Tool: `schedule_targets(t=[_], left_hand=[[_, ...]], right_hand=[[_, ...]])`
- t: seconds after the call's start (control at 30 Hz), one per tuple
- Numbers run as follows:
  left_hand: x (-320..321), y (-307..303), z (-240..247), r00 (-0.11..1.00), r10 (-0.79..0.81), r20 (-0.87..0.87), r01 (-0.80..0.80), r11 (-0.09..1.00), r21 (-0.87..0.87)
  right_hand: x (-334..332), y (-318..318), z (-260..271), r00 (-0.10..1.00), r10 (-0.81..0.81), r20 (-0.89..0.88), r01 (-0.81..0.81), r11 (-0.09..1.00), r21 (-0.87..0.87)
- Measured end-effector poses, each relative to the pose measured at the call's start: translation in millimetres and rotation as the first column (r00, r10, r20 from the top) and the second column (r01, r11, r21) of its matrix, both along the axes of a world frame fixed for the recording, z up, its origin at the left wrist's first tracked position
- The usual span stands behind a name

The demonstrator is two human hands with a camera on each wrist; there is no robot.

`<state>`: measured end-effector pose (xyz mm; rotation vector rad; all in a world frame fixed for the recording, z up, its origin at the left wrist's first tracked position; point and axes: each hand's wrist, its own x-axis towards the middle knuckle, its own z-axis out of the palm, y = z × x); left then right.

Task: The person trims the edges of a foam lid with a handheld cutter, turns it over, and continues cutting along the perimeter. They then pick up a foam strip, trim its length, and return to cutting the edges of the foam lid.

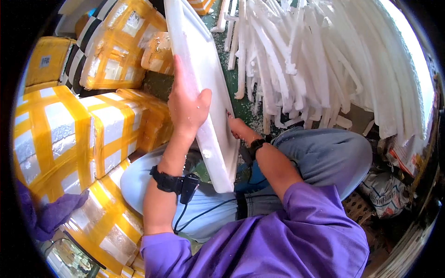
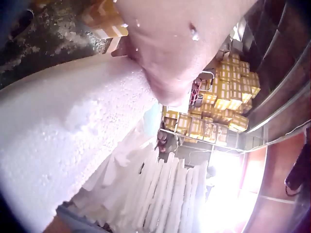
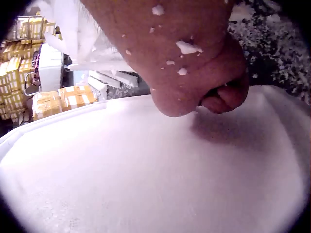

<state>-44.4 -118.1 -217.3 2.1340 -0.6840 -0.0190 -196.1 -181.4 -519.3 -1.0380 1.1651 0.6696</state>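
Observation:
A large white foam lid [image 1: 204, 60] with a raised rim stands tilted on its edge between the person's legs. The left hand [image 1: 187, 104] holds its left side, fingers stretched along the outside and thumb over the edge. In the left wrist view, that hand lies against the lid's thick, grainy side [image 2: 73, 126]. Near the lid's right edge is the right hand [image 1: 238, 129], its fingers curled. The right wrist view shows this fist close over the lid's smooth face [image 3: 146, 160], dotted with foam crumbs; I cannot tell whether it holds something.
Foam boxes [image 1: 51, 134] bound with yellow tape are stacked at the left. A big heap of white foam strips [image 1: 296, 60] lies ahead and to the right. Foam crumbs litter the green floor [image 1: 227, 55]. A printed sack [image 1: 382, 192] lies by the right knee.

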Motion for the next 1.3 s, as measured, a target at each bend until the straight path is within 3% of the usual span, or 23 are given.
schedule_targets(t=[0.1, 0.17, 0.27, 0.4, 0.5, 0.6, 0.63, 0.73, 0.93, 1.03, 1.1, 1.23, 1.3], left_hand=[[19.0, -1.1, -5.1, 0.999, 0.031, -0.021, -0.030, 0.999, 0.039], [29.3, -3.7, -9.7, 0.988, 0.116, -0.100, -0.107, 0.989, 0.098], [27.4, -7.9, -14.6, 0.994, 0.095, 0.052, -0.097, 0.994, 0.051], [24.2, -14.4, -7.6, 0.995, 0.104, 0.012, -0.105, 0.993, 0.062], [25.8, -11.8, -10.7, 0.995, 0.096, 0.026, -0.097, 0.994, 0.056], [25.9, -9.6, -10.7, 0.995, 0.102, 0.002, -0.102, 0.994, 0.049], [27.9, -7.4, -13.0, 0.995, 0.104, 0.001, -0.104, 0.994, 0.041], [28.0, -5.7, -13.8, 0.995, 0.092, 0.029, -0.093, 0.995, 0.040], [23.2, -15.7, -9.1, 0.995, 0.097, -0.019, -0.096, 0.994, 0.056], [20.1, -16.7, -5.6, 0.991, 0.128, -0.046, -0.122, 0.985, 0.120], [22.9, -13.4, -8.4, 0.990, 0.137, -0.037, -0.131, 0.982, 0.137], [29.8, -6.2, -16.2, 0.989, 0.147, 0.022, -0.148, 0.988, 0.053], [31.6, -3.3, -20.6, 0.990, 0.139, 0.011, -0.139, 0.990, 0.037]], right_hand=[[24.9, -20.3, -8.3, 0.997, 0.033, -0.070, -0.024, 0.993, 0.115], [26.0, -18.4, -6.2, 0.997, 0.031, -0.074, -0.024, 0.996, 0.091], [26.5, -9.9, 1.9, 0.997, 0.052, -0.052, -0.051, 0.999, 0.010], [21.7, -5.2, 24.0, 0.991, 0.107, -0.078, -0.111, 0.992, -0.059], [-6.1, 3.5, -27.0, 0.974, 0.207, -0.089, -0.215, 0.972, -0.093], [-31.5, 17.1, -60.0, 0.985, 0.169, -0.020, -0.168, 0.945, -0.281], [-21.4, 9.4, -31.7, 0.976, 0.201, -0.085, -0.214, 0.961, -0.174], [-14.2, 14.5, -51.5, 0.951, 0.310, 0.004, -0.297, 0.914, -0.278], [-18.3, 1.5, -81.1, 0.935, 0.319, -0.152, -0.326, 0.945, -0.024], [-11.4, -4.3, 14.0, 0.983, 0.182, -0.004, -0.181, 0.981, -0.068], [-18.2, -0.6, 22.7, 0.985, 0.168, 0.046, -0.166, 0.984, -0.057], [-41.8, -20.9, 24.2, 0.938, 0.346, 0.022, -0.345, 0.925, 0.158], [-46.4, -13.8, 10.9, 0.936, 0.350, -0.026, -0.346, 0.933, 0.096]])
